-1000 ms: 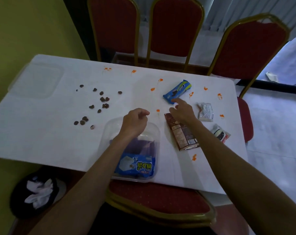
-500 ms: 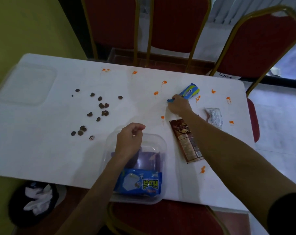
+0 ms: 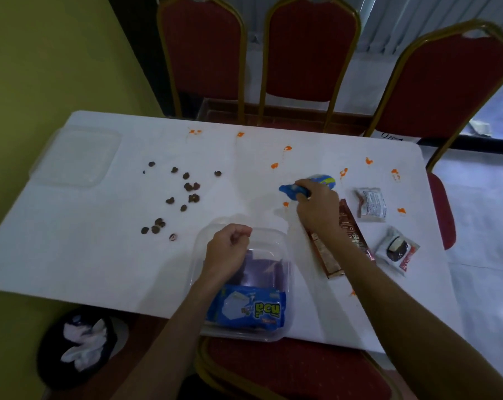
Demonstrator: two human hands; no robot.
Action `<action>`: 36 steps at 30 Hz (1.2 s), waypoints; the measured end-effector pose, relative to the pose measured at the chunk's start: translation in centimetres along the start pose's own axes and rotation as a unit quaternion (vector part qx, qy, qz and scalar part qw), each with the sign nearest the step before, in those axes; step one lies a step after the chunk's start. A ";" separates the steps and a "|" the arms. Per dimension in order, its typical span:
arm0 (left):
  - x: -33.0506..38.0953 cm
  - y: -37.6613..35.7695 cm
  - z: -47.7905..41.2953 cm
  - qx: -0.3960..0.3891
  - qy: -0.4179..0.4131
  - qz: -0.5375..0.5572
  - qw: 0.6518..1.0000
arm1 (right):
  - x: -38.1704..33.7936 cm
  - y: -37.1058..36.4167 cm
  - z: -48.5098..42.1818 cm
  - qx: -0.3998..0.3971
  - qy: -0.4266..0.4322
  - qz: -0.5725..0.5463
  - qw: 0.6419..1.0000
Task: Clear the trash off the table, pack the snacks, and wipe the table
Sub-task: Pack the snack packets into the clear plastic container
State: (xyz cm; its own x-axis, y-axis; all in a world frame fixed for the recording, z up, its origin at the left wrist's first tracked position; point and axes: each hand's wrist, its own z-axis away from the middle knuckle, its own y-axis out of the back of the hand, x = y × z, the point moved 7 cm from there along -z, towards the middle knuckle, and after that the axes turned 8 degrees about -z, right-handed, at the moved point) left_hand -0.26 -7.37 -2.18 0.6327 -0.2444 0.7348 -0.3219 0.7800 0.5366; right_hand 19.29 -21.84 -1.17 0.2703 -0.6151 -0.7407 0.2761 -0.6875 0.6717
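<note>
While the right hand (image 3: 316,209) grips the blue snack packet (image 3: 287,189) by its middle, fingers curled round it, the packet sits low over the worktop (image 3: 71,255) at about 1 o'clock from the clear container (image 3: 273,236). Whether it is touching the surface cannot be told.

- Left hand (image 3: 227,249): fingers curled in a loose fist over the container's far rim, nothing seen in them. Contact with the rim is unclear.
- Container: at 6 o'clock on the worktop, holding a blue pack (image 3: 250,308) and a purple one (image 3: 264,268). Its near rim appears to reach the worktop edge.
- Unpacked: brown packet (image 3: 326,259) under the right forearm, white packet (image 3: 371,203) at 3 o'clock of the right hand, black-and-white packet (image 3: 397,249) at 4 o'clock.
- Mess: brown crumbs (image 3: 186,186) at 10 o'clock from the container; orange smears (image 3: 274,166) across the far half, one just beside the right wrist.
- Lid (image 3: 77,155) at 9 o'clock on the worktop; bin (image 3: 77,345) on the floor at 7 o'clock.

Judgement: packing is midway; trash and wiping are not yet done.

Risks:
1. The packet's blue tip could drag through the nearby smear and carry sauce into the container.
2. The forearm could sweep the brown packet toward the near edge.
3. A firm drop into the container, unsteadied, might tip it off the edge.
</note>
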 end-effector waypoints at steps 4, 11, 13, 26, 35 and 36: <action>0.1 -0.2 1.0 -0.060 0.084 0.163 0.981 | -5.1 0.0 8.7 -0.016 0.101 -0.046 0.994; -1.5 2.1 2.5 -0.160 0.105 0.133 0.972 | -9.4 -4.7 21.9 -0.187 0.237 -0.078 0.950; -2.3 2.8 2.8 -0.111 0.103 0.107 0.983 | -9.2 -6.5 22.6 -0.247 0.234 -0.090 0.936; -4.2 2.5 3.3 -0.046 0.049 -0.245 0.967 | -5.7 -12.1 20.9 -0.355 0.242 0.100 0.897; -5.8 0.1 3.1 -0.027 -0.009 -0.381 0.924 | -5.1 -11.5 21.0 -0.391 0.237 0.075 0.886; -5.7 0.1 3.0 -0.018 -0.009 -0.392 0.920 | -5.1 -11.4 21.0 -0.387 0.238 0.070 0.888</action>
State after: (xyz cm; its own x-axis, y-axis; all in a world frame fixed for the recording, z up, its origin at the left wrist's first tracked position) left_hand -6.06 -7.64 -5.08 0.6482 -0.7494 0.1349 0.2524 0.3786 0.8905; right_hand -4.57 -18.98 -5.36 0.6597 -0.3148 -0.6824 0.7111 -0.0323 0.7024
